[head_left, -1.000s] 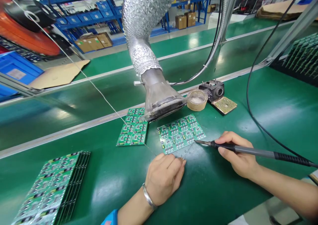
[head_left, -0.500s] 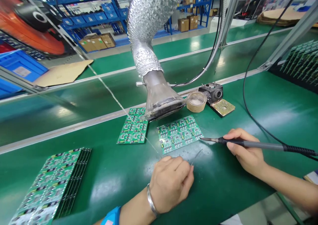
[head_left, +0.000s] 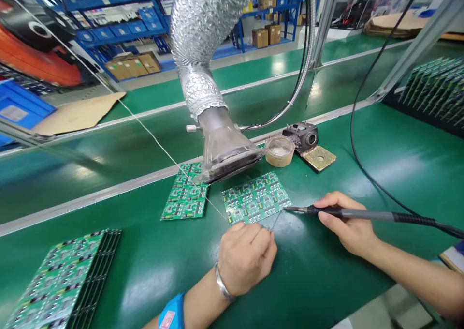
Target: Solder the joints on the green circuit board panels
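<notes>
My left hand [head_left: 246, 256] is closed in a pinch on a thin solder wire [head_left: 277, 219], whose short end sticks out towards the iron's tip. The rest of the wire slants in from the upper left. In my right hand [head_left: 350, 227] is a soldering iron [head_left: 373, 215], gripped like a pen, its tip at the lower right corner of a green circuit board [head_left: 258, 199]. That board lies flat just beyond my left hand. A second circuit board [head_left: 185, 193] lies to its left, partly under the fume hood.
A fume extractor nozzle [head_left: 228, 150] on a silver duct hangs over the boards. Behind stand a round tub [head_left: 280, 156] and a soldering iron stand [head_left: 306, 138] with a sponge tray. Stacked boards [head_left: 60, 276] are front left; racked boards [head_left: 435, 92] far right. The iron's black cable [head_left: 357, 150] loops at right.
The soldering iron and my right hand stay at the board's corner. The wire end in my left hand has come nearer to the iron's tip. The whole view has shifted slightly.
</notes>
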The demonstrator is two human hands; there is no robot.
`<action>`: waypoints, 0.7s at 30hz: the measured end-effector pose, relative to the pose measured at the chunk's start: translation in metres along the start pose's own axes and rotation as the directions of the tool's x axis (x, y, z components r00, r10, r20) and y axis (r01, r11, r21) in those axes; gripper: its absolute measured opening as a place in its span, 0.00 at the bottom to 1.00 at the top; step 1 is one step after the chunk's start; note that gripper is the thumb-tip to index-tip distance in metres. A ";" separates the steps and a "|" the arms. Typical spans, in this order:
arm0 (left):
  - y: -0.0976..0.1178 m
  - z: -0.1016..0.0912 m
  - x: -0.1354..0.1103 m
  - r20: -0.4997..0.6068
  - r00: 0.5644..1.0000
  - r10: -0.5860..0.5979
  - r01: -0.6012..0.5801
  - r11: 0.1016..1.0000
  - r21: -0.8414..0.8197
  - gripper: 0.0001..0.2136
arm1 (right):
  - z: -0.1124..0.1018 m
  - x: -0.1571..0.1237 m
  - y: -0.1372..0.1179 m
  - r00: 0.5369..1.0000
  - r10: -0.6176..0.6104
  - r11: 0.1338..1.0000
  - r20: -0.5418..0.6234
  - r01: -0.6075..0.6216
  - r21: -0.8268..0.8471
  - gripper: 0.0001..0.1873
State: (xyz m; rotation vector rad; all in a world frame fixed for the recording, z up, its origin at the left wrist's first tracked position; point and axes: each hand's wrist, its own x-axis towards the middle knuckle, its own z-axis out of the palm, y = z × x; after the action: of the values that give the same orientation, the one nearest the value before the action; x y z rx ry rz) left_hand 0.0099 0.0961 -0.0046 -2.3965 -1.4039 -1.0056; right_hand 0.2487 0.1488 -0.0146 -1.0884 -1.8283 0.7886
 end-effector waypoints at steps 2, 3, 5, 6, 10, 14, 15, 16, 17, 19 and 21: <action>-0.001 0.001 0.001 0.002 1.000 0.004 -0.004 1.000 0.009 0.14 | 0.000 0.000 0.000 1.000 -0.002 1.000 0.007 0.002 -0.007 0.06; -0.001 0.002 0.002 0.004 1.000 0.006 -0.006 1.000 0.014 0.14 | 0.000 0.000 0.000 1.000 -0.002 1.000 0.010 0.002 -0.010 0.07; -0.001 0.003 0.003 0.008 1.000 0.010 -0.010 1.000 0.020 0.14 | 0.000 0.000 0.000 1.000 -0.003 1.000 0.016 0.003 -0.015 0.07; -0.001 0.003 0.003 0.010 1.000 0.013 -0.014 1.000 0.021 0.14 | 0.000 0.000 0.000 1.000 -0.003 1.000 0.019 0.003 -0.016 0.07; -0.002 0.005 0.005 0.018 0.999 0.034 -0.035 0.999 0.029 0.15 | 0.000 0.000 -0.001 1.000 -0.002 1.000 0.024 0.002 -0.013 0.06; -0.002 0.006 0.005 0.036 0.999 0.041 -0.043 0.998 0.038 0.15 | 0.000 0.000 -0.002 1.000 0.001 1.000 0.021 -0.001 0.001 0.06; -0.002 0.006 0.004 0.041 0.998 0.037 -0.039 0.999 0.037 0.15 | 0.000 -0.001 -0.003 1.000 0.000 1.000 0.010 0.000 0.013 0.06; -0.002 0.006 0.004 0.043 0.999 0.033 -0.034 0.999 0.035 0.15 | -0.001 -0.001 -0.003 1.000 0.000 1.000 -0.005 0.000 0.028 0.06; -0.002 0.007 0.004 0.046 0.999 0.029 -0.031 0.999 0.031 0.14 | -0.001 -0.002 -0.003 1.000 0.004 0.999 -0.027 -0.003 0.049 0.05; -0.002 0.007 0.003 0.049 0.998 0.027 -0.028 0.999 0.019 0.14 | -0.001 -0.002 -0.002 0.997 0.024 0.996 -0.069 -0.018 0.090 0.04; -0.002 0.008 0.003 0.055 0.998 0.029 -0.029 1.000 0.006 0.13 | -0.001 -0.003 -0.002 0.994 0.051 0.992 -0.098 -0.039 0.118 0.03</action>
State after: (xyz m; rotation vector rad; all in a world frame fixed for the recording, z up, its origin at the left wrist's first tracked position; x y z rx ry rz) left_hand 0.0128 0.1027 -0.0087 -2.4497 -1.3841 -0.9334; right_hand 0.2496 0.1458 -0.0139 -1.0782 -1.6586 0.8402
